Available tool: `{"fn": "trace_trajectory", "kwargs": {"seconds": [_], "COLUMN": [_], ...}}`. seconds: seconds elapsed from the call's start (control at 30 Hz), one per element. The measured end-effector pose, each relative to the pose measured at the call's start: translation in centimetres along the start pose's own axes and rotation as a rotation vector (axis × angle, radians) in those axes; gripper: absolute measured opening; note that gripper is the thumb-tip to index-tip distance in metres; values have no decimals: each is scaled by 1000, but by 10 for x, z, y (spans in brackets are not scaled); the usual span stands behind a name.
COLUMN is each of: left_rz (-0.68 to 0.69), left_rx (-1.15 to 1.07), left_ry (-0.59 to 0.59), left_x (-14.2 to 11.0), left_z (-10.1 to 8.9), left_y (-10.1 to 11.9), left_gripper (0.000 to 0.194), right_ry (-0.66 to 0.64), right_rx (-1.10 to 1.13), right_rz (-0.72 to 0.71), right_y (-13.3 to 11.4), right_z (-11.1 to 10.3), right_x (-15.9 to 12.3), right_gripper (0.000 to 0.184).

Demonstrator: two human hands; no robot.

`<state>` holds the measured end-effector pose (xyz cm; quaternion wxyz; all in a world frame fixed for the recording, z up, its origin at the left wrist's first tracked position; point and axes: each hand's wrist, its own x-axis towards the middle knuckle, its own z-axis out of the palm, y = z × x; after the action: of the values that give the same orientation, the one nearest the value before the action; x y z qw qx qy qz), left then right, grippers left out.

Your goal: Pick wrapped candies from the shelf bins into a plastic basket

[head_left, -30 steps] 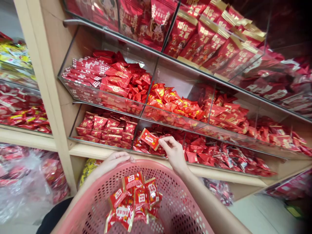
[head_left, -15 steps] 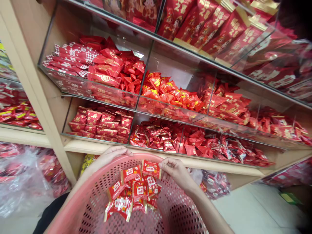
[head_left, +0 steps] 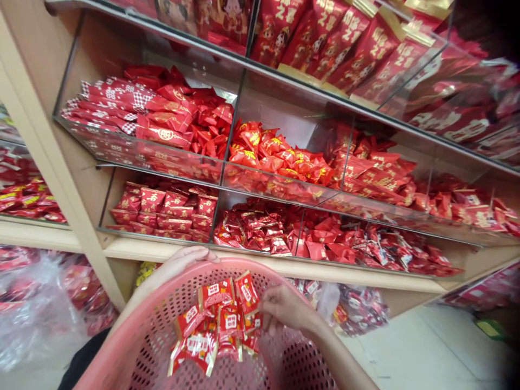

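Note:
My left hand [head_left: 179,264] is curled over the far rim of a pink perforated basket [head_left: 134,346] and grips it. A heap of red candy packets with white labels [head_left: 215,322] lies inside the basket. My right hand [head_left: 284,310] is down inside the basket at the right edge of the heap, its fingers bent and blurred. Its fingertips are right beside the topmost packet [head_left: 246,288], which rests tilted on the heap. Whether they still pinch it is unclear.
A wooden shelf unit [head_left: 284,266] with clear acrylic bins [head_left: 260,187] full of red wrapped sweets stands straight ahead. Its upright post [head_left: 60,179] is at the left. Plastic bags of sweets [head_left: 40,292] sit on the lower shelves. Pale floor [head_left: 426,346] shows at the right.
My right hand carried a red packet from the lower bin down into the basket and lowered it onto the heap. My left hand stayed on the rim.

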<state>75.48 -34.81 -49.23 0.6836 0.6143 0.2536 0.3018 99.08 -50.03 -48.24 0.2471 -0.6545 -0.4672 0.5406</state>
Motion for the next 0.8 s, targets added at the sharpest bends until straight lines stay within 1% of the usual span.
{"fn": "trace_trajectory", "kwargs": {"seconds": [0.1, 0.2, 0.27, 0.33, 0.4, 0.5, 0.53, 0.57, 0.63, 0.7, 0.77, 0.8], "left_rz": [19, 0, -29, -36, -17, 10, 19, 28, 43, 47, 51, 54], "left_rx": [-12, -49, -70, -65, -31, 8, 13, 21, 49, 76, 87, 81], "left_ry": [-28, -24, -3, 3, -10, -23, -27, -32, -41, -42, -45, -46], "left_x": [-1, -2, -4, -4, -3, 0, 1, 1, 2, 1, -1, -1], "left_z": [-1, -1, 0, 2, 2, 2, 2, 2, 2, 2, 1, 0], "left_y": [-1, 0, 1, 1, -1, -8, -10, -11, -12, -10, -8, -7], "left_gripper": [27, 28, 29, 30, 30, 31, 32, 32, 32, 32, 32, 32], "right_ry": [-81, -115, -72, 55, 233, 483, 555, 596, 646, 635, 602, 595], "right_rx": [-79, -127, -214, -355, -506, -744, -837, -938, -1182, -1424, -1589, -1637], "right_rz": [32, 60, 74, 29, -90, -355, -447, -538, -704, -855, -939, -947], "right_y": [0, 2, -1, -10, -27, -66, -80, -94, -117, -131, -137, -138], "right_z": [3, 3, 3, 2, 1, 4, 6, 8, 12, 14, 15, 15], "right_x": [-2, -3, -5, -10, -15, -18, -15, -11, 5, 27, 50, 60], "right_gripper": [22, 26, 34, 41, 41, 26, 21, 19, 18, 18, 18, 19]}}
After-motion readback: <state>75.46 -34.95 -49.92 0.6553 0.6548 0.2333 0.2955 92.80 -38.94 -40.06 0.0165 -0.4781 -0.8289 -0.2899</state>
